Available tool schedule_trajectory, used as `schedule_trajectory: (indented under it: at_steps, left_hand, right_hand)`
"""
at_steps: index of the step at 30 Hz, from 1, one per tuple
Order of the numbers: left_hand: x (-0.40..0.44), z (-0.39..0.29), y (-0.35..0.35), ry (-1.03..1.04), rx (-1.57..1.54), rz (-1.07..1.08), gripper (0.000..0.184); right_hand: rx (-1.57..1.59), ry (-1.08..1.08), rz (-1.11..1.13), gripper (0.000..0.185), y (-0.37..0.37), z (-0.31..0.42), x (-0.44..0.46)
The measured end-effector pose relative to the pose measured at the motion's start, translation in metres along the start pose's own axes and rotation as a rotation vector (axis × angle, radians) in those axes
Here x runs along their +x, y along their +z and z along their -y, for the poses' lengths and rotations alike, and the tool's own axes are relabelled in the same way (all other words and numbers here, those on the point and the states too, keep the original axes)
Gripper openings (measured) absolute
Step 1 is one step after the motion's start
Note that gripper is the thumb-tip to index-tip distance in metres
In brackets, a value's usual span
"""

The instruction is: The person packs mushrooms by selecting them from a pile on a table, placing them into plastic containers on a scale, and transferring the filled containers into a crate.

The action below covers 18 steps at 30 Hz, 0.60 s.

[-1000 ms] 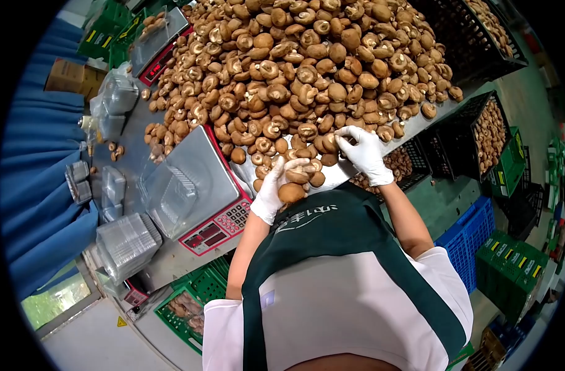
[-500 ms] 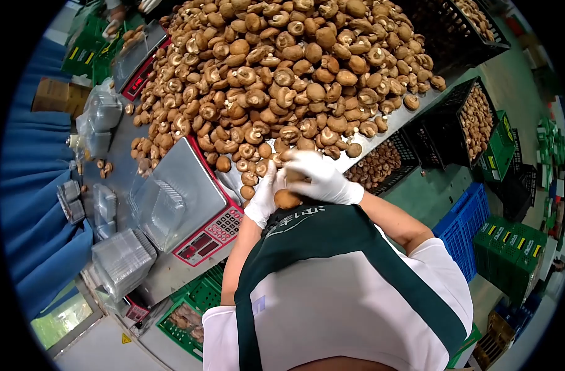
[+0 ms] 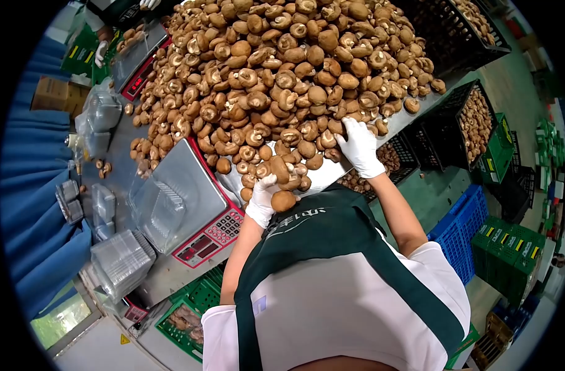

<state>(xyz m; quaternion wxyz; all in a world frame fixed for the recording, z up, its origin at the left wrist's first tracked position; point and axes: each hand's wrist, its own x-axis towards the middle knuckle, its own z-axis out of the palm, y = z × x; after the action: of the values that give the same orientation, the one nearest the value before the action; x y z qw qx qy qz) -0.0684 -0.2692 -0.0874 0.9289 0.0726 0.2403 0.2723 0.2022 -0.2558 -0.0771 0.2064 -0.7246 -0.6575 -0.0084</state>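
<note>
A large heap of brown mushrooms (image 3: 282, 80) covers the metal table. My left hand (image 3: 262, 199), in a white glove, is closed around mushrooms (image 3: 284, 201) at the heap's near edge, close to the dark green apron. To the right, my gloved right hand (image 3: 360, 148) touches the heap's near right edge with its fingertips; whatever lies under the fingers is hidden. A scale (image 3: 182, 198) with a red rim and a clear plastic tray (image 3: 162, 213) on its plate stands left of my left hand.
Stacked clear trays (image 3: 123, 260) stand at the left. A second scale (image 3: 137, 59) is at the upper left, beside a co-worker's gloved hand (image 3: 101, 54). Black crates (image 3: 446, 133) of mushrooms, a blue crate (image 3: 460, 229) and green crates (image 3: 508, 253) are at the right.
My right hand has moved away from my left hand, up and right to the heap's edge. My left hand has stayed near the apron. The co-worker's hand and apron have come further into view.
</note>
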Motion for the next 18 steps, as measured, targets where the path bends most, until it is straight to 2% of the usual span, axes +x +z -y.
schedule_trajectory:
  at_steps: [1, 3, 8, 11, 16, 18]
  left_hand:
    - [0.000, -0.003, 0.008, 0.001, 0.001, 0.001, 0.064]
    - [0.000, -0.008, 0.028, 0.036, 0.312, 0.105, 0.064]
    - [-0.002, -0.004, 0.034, 0.022, 0.192, 0.017, 0.063]
    - [-0.001, -0.004, 0.025, -0.050, 0.107, 0.027, 0.064]
    - [0.001, -0.006, 0.033, -0.016, 0.372, 0.113, 0.063]
    - [0.001, -0.006, 0.034, 0.002, 0.377, 0.114, 0.064]
  right_hand:
    - [-0.001, -0.001, -0.001, 0.035, 0.003, -0.004, 0.001]
    - [0.100, -0.041, 0.004, 0.037, 0.007, -0.012, -0.001]
    - [0.236, -0.215, -0.149, 0.034, 0.012, -0.036, -0.005]
    - [0.333, -0.232, -0.169, 0.034, 0.012, -0.042, -0.009]
    - [0.410, -0.203, -0.124, 0.035, 0.010, -0.042, -0.014]
    - [0.440, -0.173, -0.101, 0.035, 0.011, -0.041, -0.015]
